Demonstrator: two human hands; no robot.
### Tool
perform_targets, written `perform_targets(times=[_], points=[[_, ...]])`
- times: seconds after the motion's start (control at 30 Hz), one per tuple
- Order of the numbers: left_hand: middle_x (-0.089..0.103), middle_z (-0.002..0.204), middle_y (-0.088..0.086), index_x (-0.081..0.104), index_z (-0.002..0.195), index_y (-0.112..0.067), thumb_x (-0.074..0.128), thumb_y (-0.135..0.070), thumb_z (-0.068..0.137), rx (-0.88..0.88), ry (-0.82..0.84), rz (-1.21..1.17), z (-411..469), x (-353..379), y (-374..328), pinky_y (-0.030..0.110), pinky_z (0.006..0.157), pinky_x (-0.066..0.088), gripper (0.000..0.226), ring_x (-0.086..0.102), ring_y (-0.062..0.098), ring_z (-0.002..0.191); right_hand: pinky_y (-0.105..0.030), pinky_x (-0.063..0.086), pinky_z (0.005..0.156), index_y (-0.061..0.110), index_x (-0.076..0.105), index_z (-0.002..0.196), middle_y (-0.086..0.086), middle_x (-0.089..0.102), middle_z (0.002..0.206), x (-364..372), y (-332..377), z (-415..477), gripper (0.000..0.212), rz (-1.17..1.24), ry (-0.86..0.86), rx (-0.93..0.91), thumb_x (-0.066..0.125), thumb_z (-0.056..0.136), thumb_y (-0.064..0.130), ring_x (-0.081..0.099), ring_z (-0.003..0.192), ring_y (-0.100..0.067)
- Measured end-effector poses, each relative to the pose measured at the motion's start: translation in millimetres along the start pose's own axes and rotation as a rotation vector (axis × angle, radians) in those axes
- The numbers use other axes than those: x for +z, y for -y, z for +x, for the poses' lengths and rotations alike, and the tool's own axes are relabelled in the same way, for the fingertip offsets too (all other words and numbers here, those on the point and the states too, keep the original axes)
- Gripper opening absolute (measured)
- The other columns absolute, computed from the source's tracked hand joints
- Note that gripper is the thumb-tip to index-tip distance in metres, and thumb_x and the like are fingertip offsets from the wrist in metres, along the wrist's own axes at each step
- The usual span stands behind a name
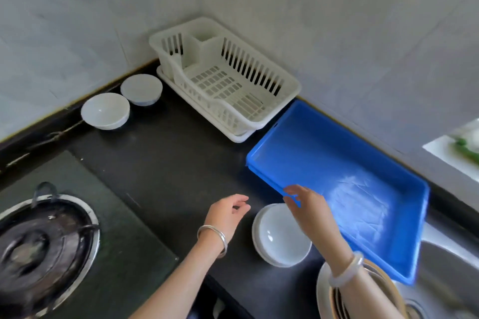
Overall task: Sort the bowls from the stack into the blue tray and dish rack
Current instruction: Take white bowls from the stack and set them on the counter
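Observation:
A stack of white bowls (281,237) sits on the black counter near the front, just left of the blue tray (344,179). The tray holds nothing and lies at an angle, its near end over the sink. My right hand (304,204) pinches the tray's rim at its near left corner, above the stack. My left hand (228,211) hovers left of the stack with loosely curled fingers and holds nothing. The white dish rack (225,80) stands bare in the back corner.
Two more white bowls (105,110) (141,89) stand at the back left by the wall. A gas stove burner (41,238) fills the left front. A steel sink (451,267) lies at the right, and a white plate with a woven rim (324,292) lies under my right forearm.

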State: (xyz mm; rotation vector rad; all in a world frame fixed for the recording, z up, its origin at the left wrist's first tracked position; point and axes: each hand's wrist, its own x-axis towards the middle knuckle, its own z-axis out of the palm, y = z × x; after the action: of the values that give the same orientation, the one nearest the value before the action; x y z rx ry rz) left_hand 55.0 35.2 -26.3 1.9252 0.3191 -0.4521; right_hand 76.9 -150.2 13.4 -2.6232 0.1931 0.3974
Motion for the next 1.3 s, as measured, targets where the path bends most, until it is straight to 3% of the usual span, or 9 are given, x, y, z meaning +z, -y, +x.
perform_targets(times=[0.27, 0.47, 0.63, 0.8, 0.93, 1.07, 1.2, 1.3], points=[[0.059, 0.116, -0.005, 0.054, 0.125, -0.025, 0.056, -0.024, 0.088, 0.056, -0.037, 0.237, -24, 42, -1, 0.029, 0.089, 0.051, 0.037, 0.058, 0.011, 0.098, -0.025, 0.032, 0.066, 0.016, 0.061, 0.102, -0.003, 0.067, 0.101, 14, -48, -36, 0.019, -0.071, -0.074, 0.123, 0.062, 0.087, 0.026, 0.059, 0.091, -0.023], [0.058, 0.117, -0.004, 0.054, 0.126, -0.024, 0.054, -0.027, 0.09, 0.036, -0.098, 0.267, -25, 49, 3, 0.026, 0.086, 0.049, 0.037, 0.057, 0.011, 0.097, -0.029, 0.034, 0.061, 0.007, 0.052, 0.1, -0.012, 0.067, 0.096, 14, -39, -36, 0.017, -0.158, -0.111, 0.139, 0.051, 0.094, 0.024, 0.062, 0.089, -0.033], [0.064, 0.113, -0.004, 0.061, 0.118, -0.023, 0.041, -0.028, 0.095, 0.026, -0.15, 0.21, -27, 52, 4, 0.02, 0.082, 0.043, 0.031, 0.054, 0.007, 0.093, -0.029, 0.034, 0.064, 0.009, 0.051, 0.106, -0.014, 0.066, 0.098, 5, -42, -39, 0.018, -0.055, -0.102, 0.175, 0.049, 0.095, 0.023, 0.058, 0.088, -0.033], [0.065, 0.114, -0.001, 0.061, 0.119, -0.02, 0.053, -0.024, 0.091, -0.004, -0.164, 0.235, -26, 54, -6, 0.031, 0.091, 0.05, 0.029, 0.06, 0.016, 0.106, -0.029, 0.034, 0.065, 0.013, 0.055, 0.1, -0.011, 0.067, 0.094, -14, -53, -48, 0.013, 0.067, -0.194, 0.219, 0.054, 0.092, 0.023, 0.05, 0.078, -0.027], [0.067, 0.108, -0.001, 0.064, 0.11, -0.02, 0.062, -0.021, 0.085, -0.036, -0.202, 0.292, -23, 58, -12, 0.031, 0.084, 0.053, 0.025, 0.063, 0.017, 0.098, -0.028, 0.036, 0.065, 0.015, 0.056, 0.095, -0.007, 0.066, 0.091, -28, -59, -50, 0.01, 0.137, -0.223, 0.248, 0.058, 0.09, 0.023, 0.051, 0.079, -0.025], [0.068, 0.103, -0.002, 0.067, 0.102, -0.021, 0.06, -0.018, 0.085, -0.052, -0.235, 0.324, -21, 58, -17, 0.031, 0.077, 0.054, 0.019, 0.064, 0.017, 0.091, -0.027, 0.036, 0.065, 0.015, 0.058, 0.095, -0.007, 0.068, 0.092, -32, -62, -53, 0.01, 0.15, -0.224, 0.26, 0.059, 0.089, 0.022, 0.053, 0.078, -0.024], [0.07, 0.097, -0.002, 0.069, 0.097, -0.019, 0.059, -0.015, 0.084, -0.064, -0.239, 0.256, -20, 57, -21, 0.025, 0.069, 0.048, 0.017, 0.062, 0.014, 0.083, -0.025, 0.038, 0.065, 0.018, 0.065, 0.103, -0.006, 0.071, 0.089, -38, -60, -55, 0.018, 0.169, -0.2, 0.258, 0.056, 0.088, 0.021, 0.056, 0.077, -0.022], [0.072, 0.094, -0.002, 0.07, 0.095, -0.018, 0.061, -0.014, 0.083, -0.076, -0.226, 0.171, -20, 49, -24, 0.027, 0.072, 0.051, 0.016, 0.064, 0.015, 0.083, -0.025, 0.04, 0.06, 0.021, 0.069, 0.106, -0.001, 0.071, 0.081, -46, -55, -56, 0.023, 0.183, -0.18, 0.229, 0.055, 0.087, 0.02, 0.061, 0.077, -0.022]])
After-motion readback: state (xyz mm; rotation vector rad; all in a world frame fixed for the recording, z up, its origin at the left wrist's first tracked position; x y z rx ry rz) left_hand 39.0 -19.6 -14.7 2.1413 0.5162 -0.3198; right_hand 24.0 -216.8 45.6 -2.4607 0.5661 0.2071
